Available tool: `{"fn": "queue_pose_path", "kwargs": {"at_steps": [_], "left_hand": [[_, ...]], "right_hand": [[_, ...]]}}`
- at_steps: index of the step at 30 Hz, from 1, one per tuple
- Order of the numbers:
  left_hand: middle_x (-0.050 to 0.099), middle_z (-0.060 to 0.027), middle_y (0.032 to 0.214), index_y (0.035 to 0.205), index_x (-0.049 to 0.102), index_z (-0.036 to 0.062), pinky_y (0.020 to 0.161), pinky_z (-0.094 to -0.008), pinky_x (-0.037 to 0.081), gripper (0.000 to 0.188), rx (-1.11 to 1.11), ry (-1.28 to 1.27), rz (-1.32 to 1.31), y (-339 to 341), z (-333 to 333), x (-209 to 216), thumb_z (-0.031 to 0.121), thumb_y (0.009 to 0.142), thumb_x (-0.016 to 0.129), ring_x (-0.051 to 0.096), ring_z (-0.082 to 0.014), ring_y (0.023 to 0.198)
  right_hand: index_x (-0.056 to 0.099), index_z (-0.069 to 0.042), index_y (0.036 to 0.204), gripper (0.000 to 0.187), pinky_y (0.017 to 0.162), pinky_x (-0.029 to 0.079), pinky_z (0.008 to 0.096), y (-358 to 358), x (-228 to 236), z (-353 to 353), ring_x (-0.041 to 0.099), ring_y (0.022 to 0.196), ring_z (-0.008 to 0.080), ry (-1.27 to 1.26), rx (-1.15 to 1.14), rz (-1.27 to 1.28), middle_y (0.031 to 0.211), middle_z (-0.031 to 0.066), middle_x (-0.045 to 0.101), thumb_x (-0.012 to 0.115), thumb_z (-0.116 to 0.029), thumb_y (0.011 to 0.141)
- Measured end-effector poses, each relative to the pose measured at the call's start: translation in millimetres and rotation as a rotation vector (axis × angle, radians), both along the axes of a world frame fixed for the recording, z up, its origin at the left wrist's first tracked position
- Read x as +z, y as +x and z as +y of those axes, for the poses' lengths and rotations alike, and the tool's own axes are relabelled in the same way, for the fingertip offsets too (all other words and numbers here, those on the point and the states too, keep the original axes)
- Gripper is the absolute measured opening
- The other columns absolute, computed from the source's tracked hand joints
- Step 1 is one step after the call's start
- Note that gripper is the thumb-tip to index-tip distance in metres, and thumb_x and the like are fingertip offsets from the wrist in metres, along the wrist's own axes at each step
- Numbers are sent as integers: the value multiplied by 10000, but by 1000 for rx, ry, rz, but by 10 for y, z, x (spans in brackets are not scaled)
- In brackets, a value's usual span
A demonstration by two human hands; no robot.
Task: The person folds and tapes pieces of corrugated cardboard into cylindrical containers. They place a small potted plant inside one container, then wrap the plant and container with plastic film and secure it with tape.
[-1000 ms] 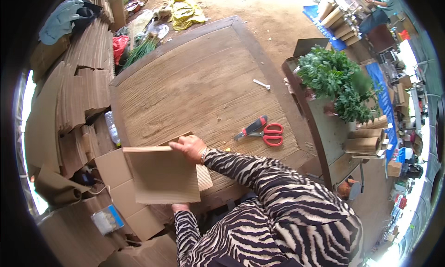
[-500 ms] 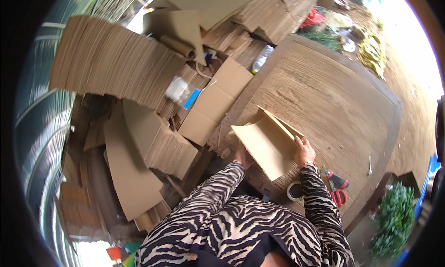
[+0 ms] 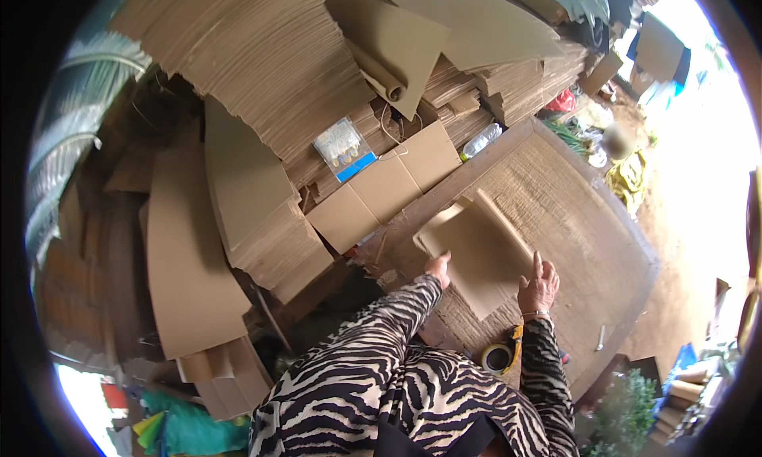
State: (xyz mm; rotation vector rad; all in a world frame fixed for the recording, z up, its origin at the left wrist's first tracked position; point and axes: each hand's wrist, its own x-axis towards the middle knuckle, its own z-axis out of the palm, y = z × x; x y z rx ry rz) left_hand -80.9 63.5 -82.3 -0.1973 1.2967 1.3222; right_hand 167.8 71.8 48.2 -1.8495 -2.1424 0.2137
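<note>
A brown folded cardboard piece (image 3: 480,254) lies tilted over the wooden table (image 3: 579,195), its right side creased into a raised narrow flap. My left hand (image 3: 438,269) is closed at its near left edge, thumb uppermost, the other fingers partly hidden. At the right edge is my right hand (image 3: 540,286), its index finger stretched along the crease and the fingers apart. Just below the cardboard, close to my right wrist, sit a roll of tape (image 3: 498,358) and a yellow-and-black tool (image 3: 517,342), partly covered by my sleeve.
Tall stacks of cardboard sheets (image 3: 262,52) rise on the left and behind. An opened carton (image 3: 385,191) borders the table, with a clear plastic packet (image 3: 344,147) beside it. A plastic bottle (image 3: 481,141) lies at the far edge; a small wrench (image 3: 601,337) rests at the right.
My view has shifted, moving the table lower in the picture. The cardboard lies flatter; my left hand has come to its near edge, and my right fingers have loosened from gripping its corner.
</note>
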Motion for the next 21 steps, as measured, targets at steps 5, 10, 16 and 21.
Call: {"fn": "queue_pose_path", "kwargs": {"at_steps": [5,10,16,21], "left_hand": [[582,-182,1279,1413,426,64,942,-560,437,722,-296,-29,288,-410,815,535,381,844,740,535,-333,1182],[669,-130,1115,1296,518,-32,810,-325,544,527,-618,361,526,-1402,-61,511,232,880,708,661,-188,953],[694,-71,995,1174,603,27,772,-291,549,331,-259,226,1102,-2853,-1925,715,77,856,680,672,-150,863],[636,-93,1068,1164,573,79,809,-380,539,368,62,-58,1814,-4024,-2677,1469,176,834,702,612,-234,984]], "right_hand": [[333,-149,1478,860,1060,331,493,-611,653,-144,420,1259,366,231,36,8,1326,187,451,767,-140,736],[453,-125,1388,734,1015,392,485,-1309,721,-570,463,1190,384,-68,383,-5,1282,199,469,764,-121,723],[564,-100,1271,649,945,470,441,-1314,125,-991,513,1143,386,-435,478,-48,1243,188,512,811,-176,676],[608,-106,1204,545,847,499,450,-1824,-56,-798,579,1019,365,-583,726,76,1031,174,621,814,-237,717]]}}
